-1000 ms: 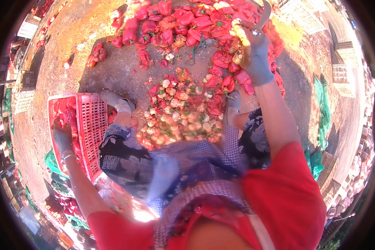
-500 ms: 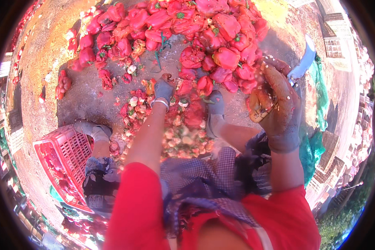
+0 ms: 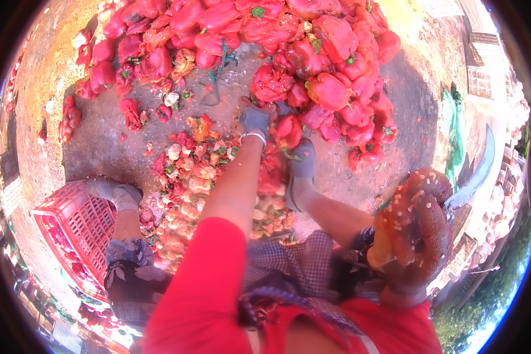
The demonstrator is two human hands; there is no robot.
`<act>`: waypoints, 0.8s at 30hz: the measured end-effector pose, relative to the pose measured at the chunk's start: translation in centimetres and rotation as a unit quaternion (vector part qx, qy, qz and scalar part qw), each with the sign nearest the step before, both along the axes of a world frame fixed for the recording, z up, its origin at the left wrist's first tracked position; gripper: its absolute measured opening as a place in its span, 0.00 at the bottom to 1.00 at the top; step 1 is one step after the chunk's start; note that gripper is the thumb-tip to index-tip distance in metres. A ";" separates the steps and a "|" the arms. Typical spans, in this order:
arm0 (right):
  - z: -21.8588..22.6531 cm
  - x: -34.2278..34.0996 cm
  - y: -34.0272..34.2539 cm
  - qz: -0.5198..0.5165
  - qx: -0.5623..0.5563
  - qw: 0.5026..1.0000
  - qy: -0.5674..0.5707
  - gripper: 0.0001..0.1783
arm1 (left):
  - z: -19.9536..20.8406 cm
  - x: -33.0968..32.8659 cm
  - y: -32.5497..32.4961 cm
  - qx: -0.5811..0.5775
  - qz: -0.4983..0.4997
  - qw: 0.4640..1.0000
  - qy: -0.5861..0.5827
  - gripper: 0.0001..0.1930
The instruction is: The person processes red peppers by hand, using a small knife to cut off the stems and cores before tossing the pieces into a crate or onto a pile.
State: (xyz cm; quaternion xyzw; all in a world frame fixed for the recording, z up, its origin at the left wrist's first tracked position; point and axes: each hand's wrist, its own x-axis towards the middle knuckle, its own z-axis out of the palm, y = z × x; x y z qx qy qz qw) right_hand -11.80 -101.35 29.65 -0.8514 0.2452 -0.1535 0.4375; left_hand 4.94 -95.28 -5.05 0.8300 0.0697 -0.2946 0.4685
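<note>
My left hand [image 3: 255, 120], in a grey glove with a white band at the wrist, reaches to the near edge of a heap of red bell peppers [image 3: 330, 91]. Its fingers curl onto a red bell pepper there, mostly hidden by the hand. My right hand [image 3: 416, 230], its glove wet and stained brown-red with pale seeds stuck on, is closed around a knife at the right. The knife's curved blade [image 3: 478, 171] points up and away from the fist; its handle is hidden. Between my feet lies a pile of cut pepper cores [image 3: 189, 171] with seeds and green stems.
A red plastic crate [image 3: 76, 227] with red pieces in it stands by my left foot [image 3: 109, 192]. My right foot [image 3: 302, 162] is beside the heap. Green netting [image 3: 454, 133] lies at the right. A green plant stem [image 3: 215, 76] rests on the ground before the heap.
My left hand has moved from above the cores rightward and forward to a pepper at the heap. My right hand with the knife has dropped back and to the right, its blade swinging outward.
</note>
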 end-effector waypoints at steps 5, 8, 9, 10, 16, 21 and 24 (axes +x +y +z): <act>0.3 1.5 0.6 0.068 -0.253 0.964 0.033 0.25 | -2.3 0.6 3.7 0.040 -0.029 0.996 -0.072 0.35; 0.7 3.1 1.4 0.085 -0.189 0.978 0.030 0.18 | -0.2 1.6 7.1 -0.057 0.018 0.975 -0.214 0.34; 0.9 3.7 1.7 0.081 -0.153 0.985 0.018 0.15 | 1.2 2.1 8.4 -0.098 0.020 0.967 -0.234 0.34; 0.3 3.9 2.8 0.006 0.033 0.999 -0.006 0.14 | 3.5 2.6 9.6 -0.130 -0.001 0.954 -0.271 0.32; -1.6 5.5 6.6 0.100 0.066 0.993 -0.006 0.14 | 19.2 6.3 16.8 -0.204 -0.081 0.930 -0.294 0.25; -4.4 7.1 10.3 0.228 -0.138 0.956 -0.117 0.16 | 27.1 5.0 21.7 -0.256 -0.100 0.911 -0.308 0.22; -5.2 7.8 12.1 0.268 -0.293 0.894 -0.206 0.16 | 30.9 3.1 24.1 -0.302 -0.095 0.904 -0.288 0.20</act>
